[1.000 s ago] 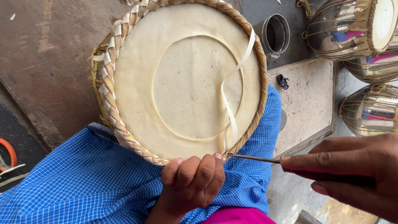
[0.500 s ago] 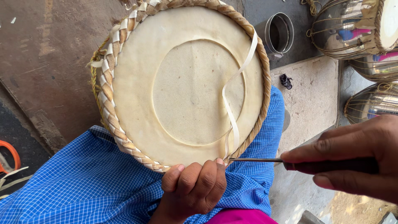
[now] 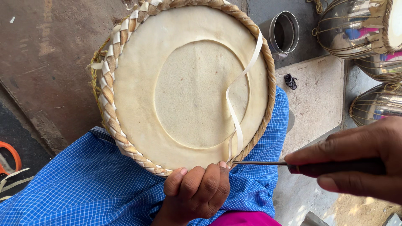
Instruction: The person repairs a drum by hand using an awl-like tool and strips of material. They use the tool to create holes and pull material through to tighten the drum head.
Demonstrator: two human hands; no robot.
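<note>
While the left hand (image 3: pixel 196 193) curls its fingers against the near rim of the drumhead (image 3: pixel 186 83) on the blue-clothed lap, the right hand (image 3: pixel 356 165) grips an awl (image 3: pixel 259 163), its tip at the braid (image 3: pixel 109 98), where a loose pale strip (image 3: pixel 236 121) remains unwoven.

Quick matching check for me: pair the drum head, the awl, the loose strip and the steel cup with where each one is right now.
Things:
1. drum head
2. awl
3. loose strip
4. steel cup

Places:
A. in the right hand
B. on the floor, upper right
C. on the blue checked cloth, left hand at its rim
D. trailing across the skin

Pairs: 1-C, 2-A, 3-D, 4-B
</note>
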